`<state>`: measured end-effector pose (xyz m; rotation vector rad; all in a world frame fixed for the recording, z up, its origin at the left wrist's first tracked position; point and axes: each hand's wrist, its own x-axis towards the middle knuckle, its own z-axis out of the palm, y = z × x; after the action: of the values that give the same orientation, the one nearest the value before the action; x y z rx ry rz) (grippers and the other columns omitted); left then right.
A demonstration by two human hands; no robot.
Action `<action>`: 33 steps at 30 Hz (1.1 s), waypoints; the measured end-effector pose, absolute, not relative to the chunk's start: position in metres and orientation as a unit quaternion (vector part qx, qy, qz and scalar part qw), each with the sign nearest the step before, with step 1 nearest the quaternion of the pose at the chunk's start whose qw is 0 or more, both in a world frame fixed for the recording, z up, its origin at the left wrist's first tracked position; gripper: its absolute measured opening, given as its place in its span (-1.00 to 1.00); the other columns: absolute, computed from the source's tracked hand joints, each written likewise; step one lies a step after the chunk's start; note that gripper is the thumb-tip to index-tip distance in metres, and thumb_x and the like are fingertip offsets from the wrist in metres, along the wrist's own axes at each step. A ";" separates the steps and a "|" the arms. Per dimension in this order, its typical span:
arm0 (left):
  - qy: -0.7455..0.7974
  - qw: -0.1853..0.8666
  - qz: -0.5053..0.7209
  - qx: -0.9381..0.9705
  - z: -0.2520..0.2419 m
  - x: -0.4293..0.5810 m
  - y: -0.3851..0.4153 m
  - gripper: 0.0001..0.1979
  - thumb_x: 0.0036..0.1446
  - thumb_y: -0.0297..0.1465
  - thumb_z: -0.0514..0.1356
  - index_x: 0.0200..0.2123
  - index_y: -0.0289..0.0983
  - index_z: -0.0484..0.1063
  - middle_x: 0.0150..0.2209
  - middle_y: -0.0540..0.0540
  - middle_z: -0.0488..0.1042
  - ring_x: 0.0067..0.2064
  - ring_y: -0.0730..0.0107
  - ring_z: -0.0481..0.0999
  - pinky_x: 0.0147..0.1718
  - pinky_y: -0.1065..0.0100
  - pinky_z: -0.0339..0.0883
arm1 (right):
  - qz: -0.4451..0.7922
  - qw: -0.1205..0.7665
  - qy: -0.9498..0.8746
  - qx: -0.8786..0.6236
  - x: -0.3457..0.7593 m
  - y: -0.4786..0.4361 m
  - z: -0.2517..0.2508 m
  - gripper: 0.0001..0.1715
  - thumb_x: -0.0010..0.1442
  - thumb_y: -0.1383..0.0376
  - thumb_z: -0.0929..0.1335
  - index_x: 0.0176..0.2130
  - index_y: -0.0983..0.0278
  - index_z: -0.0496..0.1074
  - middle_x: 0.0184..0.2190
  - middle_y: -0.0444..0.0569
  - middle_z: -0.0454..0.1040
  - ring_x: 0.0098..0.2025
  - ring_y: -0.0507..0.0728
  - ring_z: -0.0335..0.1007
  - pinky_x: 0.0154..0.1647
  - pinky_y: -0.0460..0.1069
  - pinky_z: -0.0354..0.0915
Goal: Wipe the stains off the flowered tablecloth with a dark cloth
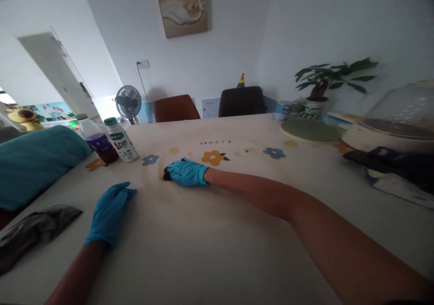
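Observation:
My right hand, in a blue glove, presses down on the tablecloth near the middle of the table. Its fingers close over a small black cloth; most of it is hidden under the palm, so it could also be a sponge. Around it the pale flowered tablecloth shows a faint brownish wet smear. My left hand, gloved in blue too, rests on the table to the left with fingers stretched out and nothing in it. A crumpled grey cloth lies to its left.
Two bottles, one purple-labelled and one white with a green cap, stand at the back left by a teal cushion. On the right are a green round mat, a can, a potted plant and a domed food cover.

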<state>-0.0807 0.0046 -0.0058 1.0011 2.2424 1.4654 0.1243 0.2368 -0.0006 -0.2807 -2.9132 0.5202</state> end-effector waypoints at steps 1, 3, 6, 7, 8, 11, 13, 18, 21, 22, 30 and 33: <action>0.775 0.139 0.506 0.351 -0.007 -0.082 0.005 -0.43 -0.04 -0.08 0.18 0.03 -0.19 0.54 -0.10 -0.20 0.72 0.02 -0.12 0.70 0.24 -0.15 0.52 | 0.179 0.088 -0.976 -0.086 0.138 0.230 -0.003 -0.44 0.54 0.11 0.22 0.32 0.17 0.55 0.44 0.05 0.49 0.44 0.38 0.43 0.55 0.43 0.13; 0.772 0.140 0.508 0.357 -0.010 -0.084 0.006 -0.41 -0.05 -0.06 0.19 0.04 -0.19 0.53 -0.09 -0.21 0.72 0.02 -0.11 0.69 0.23 -0.14 0.52 | 0.185 0.096 -0.975 -0.080 0.167 0.219 -0.009 -0.43 0.53 0.10 0.23 0.36 0.09 0.54 0.46 0.00 0.47 0.47 0.34 0.41 0.58 0.41 0.10; 0.765 0.143 0.517 0.357 -0.011 -0.083 0.007 -0.38 -0.07 -0.05 0.19 0.04 -0.20 0.52 -0.09 -0.22 0.71 0.01 -0.08 0.69 0.20 -0.11 0.53 | 0.211 0.104 -0.968 -0.082 0.206 0.211 -0.014 -0.44 0.52 0.09 0.25 0.35 0.04 0.57 0.45 -0.01 0.48 0.49 0.32 0.40 0.63 0.38 0.02; 0.764 0.141 0.521 0.353 -0.011 -0.081 0.007 -0.38 -0.09 -0.05 0.19 0.04 -0.21 0.51 -0.11 -0.23 0.71 0.00 -0.08 0.68 0.18 -0.10 0.54 | 0.228 0.106 -0.963 -0.092 0.218 0.210 -0.013 -0.44 0.52 0.07 0.27 0.34 0.06 0.59 0.43 0.01 0.50 0.49 0.33 0.40 0.64 0.36 0.02; 0.764 0.141 0.525 0.348 -0.009 -0.080 0.006 -0.37 -0.10 -0.05 0.18 0.03 -0.21 0.50 -0.12 -0.23 0.70 -0.01 -0.07 0.68 0.16 -0.09 0.55 | 0.251 0.111 -0.955 -0.109 0.230 0.211 -0.011 -0.43 0.51 0.05 0.28 0.34 0.10 0.60 0.43 0.03 0.50 0.49 0.35 0.40 0.64 0.34 0.06; 0.763 0.145 0.531 0.339 0.001 -0.074 0.005 -0.36 -0.16 -0.05 0.19 -0.01 -0.23 0.49 -0.12 -0.27 0.69 -0.02 -0.08 0.68 0.12 -0.08 0.56 | 0.312 0.161 -0.919 -0.180 0.265 0.216 0.003 -0.27 0.54 -0.03 0.25 0.44 0.28 0.50 0.49 0.15 0.41 0.52 0.40 0.34 0.63 0.31 0.14; 0.760 0.158 0.521 0.355 0.012 -0.069 0.004 -0.35 -0.16 -0.04 0.22 0.01 -0.24 0.48 -0.07 -0.30 0.69 -0.01 -0.09 0.67 0.12 -0.09 0.56 | 0.323 0.194 -0.902 -0.210 0.293 0.218 0.015 -0.19 0.56 -0.06 0.20 0.49 0.35 0.43 0.54 0.18 0.33 0.57 0.41 0.25 0.66 0.33 0.07; 0.741 0.134 0.434 0.495 0.040 -0.028 0.017 -0.34 0.06 0.00 0.23 0.14 -0.25 0.52 0.13 -0.30 0.67 0.18 -0.11 0.62 0.31 -0.12 0.44 | 0.384 0.274 -0.842 -0.262 0.365 0.213 0.034 -0.26 0.52 -0.21 0.24 0.25 0.19 0.66 0.40 0.08 0.54 0.50 0.36 0.38 0.65 0.40 0.06; 0.709 0.117 0.369 0.589 0.042 0.018 0.038 -0.37 0.25 -0.01 0.17 0.25 -0.24 0.53 0.30 -0.28 0.58 0.36 -0.06 0.52 0.48 -0.10 0.26 | 0.476 0.350 -0.749 -0.299 0.399 0.206 0.039 -0.27 0.38 -0.34 0.37 0.02 0.17 0.74 0.18 0.07 0.71 0.33 0.34 0.58 0.57 0.37 0.23; 0.699 0.117 0.350 0.612 0.040 0.034 0.047 -0.37 0.30 -0.02 0.15 0.30 -0.21 0.52 0.37 -0.26 0.52 0.43 -0.06 0.45 0.52 -0.10 0.18 | 0.495 0.369 -0.723 -0.309 0.409 0.204 0.041 -0.28 0.34 -0.34 0.41 -0.04 0.18 0.74 0.12 0.08 0.74 0.28 0.33 0.62 0.56 0.36 0.27; 0.685 0.157 0.112 0.702 0.017 0.131 0.108 -0.31 0.36 0.00 0.25 0.46 -0.12 0.42 0.60 -0.30 0.16 0.64 -0.26 0.02 0.59 -0.27 -0.14 | 0.498 0.433 -0.629 -0.411 0.465 0.204 0.037 -0.43 0.46 -0.18 0.42 -0.17 0.21 0.73 -0.06 0.13 0.78 0.11 0.30 0.73 0.50 0.28 0.37; 0.686 0.099 0.096 0.714 0.009 0.140 0.116 -0.45 0.42 -0.10 0.16 0.36 -0.17 0.51 0.56 -0.31 0.25 0.60 -0.24 0.15 0.56 -0.24 -0.03 | 0.497 0.440 -0.624 -0.412 0.474 0.206 0.031 -0.43 0.45 -0.20 0.43 -0.18 0.20 0.73 -0.12 0.10 0.78 0.05 0.30 0.75 0.47 0.31 0.40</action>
<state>0.1396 0.1160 0.0095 2.1130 2.0303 0.2830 0.4742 0.2057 0.0308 -1.0239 -1.5499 1.2354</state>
